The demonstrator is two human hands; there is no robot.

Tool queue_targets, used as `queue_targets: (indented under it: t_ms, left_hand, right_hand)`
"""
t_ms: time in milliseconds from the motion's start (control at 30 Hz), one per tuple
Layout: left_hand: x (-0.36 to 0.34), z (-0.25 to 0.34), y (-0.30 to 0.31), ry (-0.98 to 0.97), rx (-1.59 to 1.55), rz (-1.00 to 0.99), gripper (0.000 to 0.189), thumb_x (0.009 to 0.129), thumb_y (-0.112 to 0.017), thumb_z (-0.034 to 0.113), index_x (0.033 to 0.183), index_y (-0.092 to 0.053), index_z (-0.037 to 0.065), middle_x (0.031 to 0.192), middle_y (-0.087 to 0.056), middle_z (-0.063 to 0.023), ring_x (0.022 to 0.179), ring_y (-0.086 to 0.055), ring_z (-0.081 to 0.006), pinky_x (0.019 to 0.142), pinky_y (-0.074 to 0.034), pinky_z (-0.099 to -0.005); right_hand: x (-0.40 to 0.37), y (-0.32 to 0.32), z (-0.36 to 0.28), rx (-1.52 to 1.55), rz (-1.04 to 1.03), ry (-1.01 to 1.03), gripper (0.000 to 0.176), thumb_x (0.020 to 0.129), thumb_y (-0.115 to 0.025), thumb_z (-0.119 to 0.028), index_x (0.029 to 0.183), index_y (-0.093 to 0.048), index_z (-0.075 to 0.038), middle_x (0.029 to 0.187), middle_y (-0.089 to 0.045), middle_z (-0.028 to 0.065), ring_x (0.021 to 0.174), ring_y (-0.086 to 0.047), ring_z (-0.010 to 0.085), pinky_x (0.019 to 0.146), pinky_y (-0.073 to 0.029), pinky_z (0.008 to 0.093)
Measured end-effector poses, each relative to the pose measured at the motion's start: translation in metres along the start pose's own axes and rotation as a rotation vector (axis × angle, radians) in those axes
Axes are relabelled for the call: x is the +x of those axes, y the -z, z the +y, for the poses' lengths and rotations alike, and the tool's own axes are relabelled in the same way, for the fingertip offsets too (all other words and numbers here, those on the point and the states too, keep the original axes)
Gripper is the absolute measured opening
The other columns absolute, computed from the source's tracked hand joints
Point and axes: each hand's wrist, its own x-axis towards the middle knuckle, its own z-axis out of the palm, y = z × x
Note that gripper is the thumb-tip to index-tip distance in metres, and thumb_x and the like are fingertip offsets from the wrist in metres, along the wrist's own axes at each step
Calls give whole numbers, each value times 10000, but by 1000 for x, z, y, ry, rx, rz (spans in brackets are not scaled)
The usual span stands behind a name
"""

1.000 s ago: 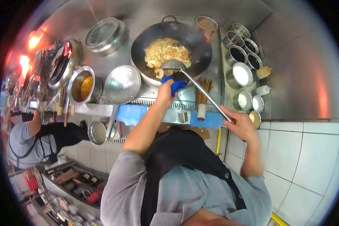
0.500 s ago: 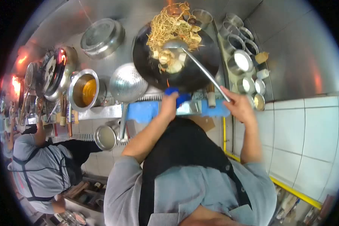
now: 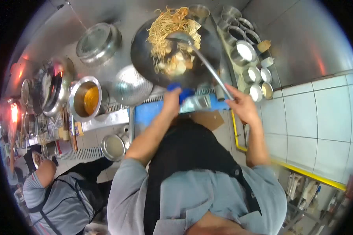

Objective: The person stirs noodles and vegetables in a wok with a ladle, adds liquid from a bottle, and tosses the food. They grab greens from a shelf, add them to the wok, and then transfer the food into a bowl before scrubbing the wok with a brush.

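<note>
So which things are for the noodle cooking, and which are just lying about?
For the cooking:
- noodles
- wok
- ladle, in the right hand
- blue cloth, in the left hand

Probably just lying about:
- holey strainer
- pot with orange liquid
- round metal pan

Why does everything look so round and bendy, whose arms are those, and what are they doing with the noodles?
There's no robot here, just a person. They wear a camera on their head, looking forward and down; its wide view makes things look bendy. Their left hand holds a blue cloth at the near edge of a big dark wok. Their right hand holds a long metal ladle, its bowl by the noodles. I can't tell if the noodles touch the wok. To the left are a strainer with holes and a pot with something orange inside. Another person is at lower left.
</note>
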Motion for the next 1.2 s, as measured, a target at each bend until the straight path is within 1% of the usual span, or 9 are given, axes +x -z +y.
queue_targets:
  t_ms: [200, 267, 433, 600, 667, 733, 900, 1033, 1200]
  left_hand:
    - [72, 60, -3, 45, -69, 12, 276, 945, -620, 205, 1093, -578, -24, 846, -681, -149, 619, -663, -216, 444, -493, -277]
    - [86, 57, -1, 27, -39, -31, 291, 946, -622, 213, 1109, -572, -23, 870, -686, -154, 604, -660, -219, 431, -501, -278]
    - [112, 51, -2, 29, -41, -33, 280, 940, -622, 210, 1096, -569, -17, 866, -684, -151, 599, -659, -218, 415, -497, -281]
    - [112, 56, -7, 7, 37, 47, 243, 959, -590, 227, 1082, -561, 19, 830, -653, -123, 622, -646, -187, 427, -485, -251]
    - [113, 52, -4, 22, 8, -26, 253, 957, -590, 230, 1091, -564, 17, 842, -654, -127, 613, -635, -192, 434, -485, -262]
    - [107, 52, -10, 30, 18, 19, 285, 974, -592, 262, 1114, -563, 16, 850, -653, -121, 616, -625, -202, 446, -483, -280]
    - [77, 38, 0, -21, -177, 109, 323, 1020, -594, 356, 1182, -559, 79, 951, -669, -100, 736, -642, -207, 518, -497, -319]
    - [4, 7, 22, 10, -218, 186, 279, 1022, -591, 342, 1170, -580, 106, 1004, -688, -78, 781, -650, -195, 554, -496, -320]
    - [-63, -32, 36, 43, -251, 279, 280, 1016, -597, 329, 1175, -598, 99, 1042, -701, -79, 813, -654, -191, 567, -494, -315]
  right_hand:
    - [-49, 57, -39, 64, -100, -144, 647, 853, -753, -18, 1449, -596, -212, 958, -649, -52, 709, -474, 57, 629, -455, 254]
    - [-36, 50, -40, 32, -82, -91, 606, 883, -688, 46, 1443, -605, -172, 792, -599, -44, 642, -468, 57, 553, -416, 245]
    - [29, 7, -2, -363, -98, 116, 588, 885, -712, -91, 1445, -591, -225, 710, -549, 32, 587, -490, 116, 577, -458, 322]
    - [42, 2, 12, -244, -66, 114, 584, 886, -714, -111, 1447, -589, -217, 678, -555, 55, 556, -491, 130, 572, -464, 337]
    - [50, 8, 24, -99, -145, 5, 599, 860, -737, -186, 1438, -592, -243, 761, -660, 167, 645, -634, 220, 675, -520, 360]
    - [75, 4, 27, -302, -171, 109, 591, 884, -721, -170, 1454, -576, -224, 745, -657, 133, 591, -609, 169, 618, -512, 348]
    - [108, -1, 41, 309, -192, -24, 625, 928, -663, -122, 1524, -477, -114, 756, -662, 81, 517, -583, 130, 508, -473, 322]
    - [161, -15, 48, 293, -30, 13, 653, 921, -664, -116, 1536, -447, -77, 784, -666, 69, 518, -586, 127, 506, -478, 308]
    - [242, -40, 35, 218, -208, 58, 671, 906, -670, -103, 1539, -463, -189, 803, -673, 84, 565, -612, 147, 538, -497, 334]
